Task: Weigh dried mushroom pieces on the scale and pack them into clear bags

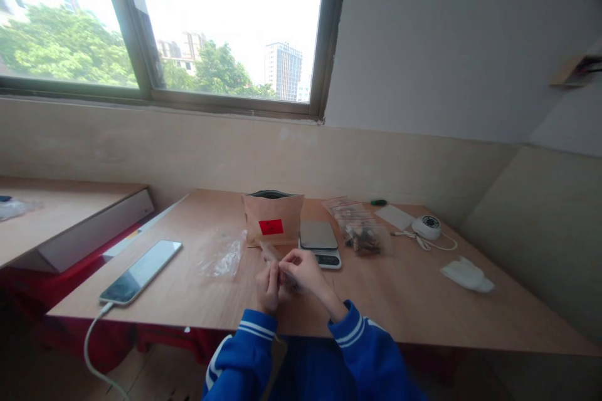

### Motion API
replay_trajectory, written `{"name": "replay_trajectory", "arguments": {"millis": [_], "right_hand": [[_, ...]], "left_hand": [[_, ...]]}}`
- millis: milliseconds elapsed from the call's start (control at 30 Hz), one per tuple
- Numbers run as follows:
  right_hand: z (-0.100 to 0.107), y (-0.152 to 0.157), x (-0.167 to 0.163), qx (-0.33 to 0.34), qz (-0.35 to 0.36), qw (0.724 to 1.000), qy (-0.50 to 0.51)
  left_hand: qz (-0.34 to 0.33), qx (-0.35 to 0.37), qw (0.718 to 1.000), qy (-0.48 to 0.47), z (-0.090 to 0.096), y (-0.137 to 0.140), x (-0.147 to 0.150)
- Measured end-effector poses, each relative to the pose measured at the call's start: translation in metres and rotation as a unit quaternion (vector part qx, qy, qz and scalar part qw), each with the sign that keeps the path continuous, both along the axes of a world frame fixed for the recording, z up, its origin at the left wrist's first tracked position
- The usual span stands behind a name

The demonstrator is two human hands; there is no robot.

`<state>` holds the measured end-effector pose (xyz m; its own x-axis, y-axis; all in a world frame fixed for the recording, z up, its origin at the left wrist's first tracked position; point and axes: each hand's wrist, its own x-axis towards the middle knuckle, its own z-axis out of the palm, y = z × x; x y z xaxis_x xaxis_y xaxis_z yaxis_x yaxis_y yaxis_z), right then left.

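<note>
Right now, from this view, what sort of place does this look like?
Probably an indoor workroom of some kind: a light-brown, wooden-looking table bears a flat white-and-silver digital scale and a pile of filled clear plastic bags.

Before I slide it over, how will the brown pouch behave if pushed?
The brown pouch stands upright, so its walls are probably fairly stiff. Pushed high, its open rim may buckle. Contents are hidden, so weight is uncertain.
</note>
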<state>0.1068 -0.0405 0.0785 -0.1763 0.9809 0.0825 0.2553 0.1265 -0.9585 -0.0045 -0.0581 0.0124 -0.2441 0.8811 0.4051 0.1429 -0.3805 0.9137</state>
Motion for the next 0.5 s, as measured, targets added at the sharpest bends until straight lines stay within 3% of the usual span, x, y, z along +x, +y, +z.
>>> {"name": "replay_trajectory", "arguments": {"millis": [233,400,500], "right_hand": [[0.010,0.005,0.000,0.024,-0.020,0.999,-0.031],[0.012,0.008,-0.008,0.033,-0.050,0.995,-0.080],[0.017,0.016,-0.011,0.080,-0.111,0.985,-0.108]], "left_hand": [[0.029,0.037,0.994,0.097,-0.002,0.004,0.001],[0.064,0.042,0.994,0.077,0.003,0.004,0.002],[0.066,0.023,0.997,0.044,0.007,0.001,0.002]]}}
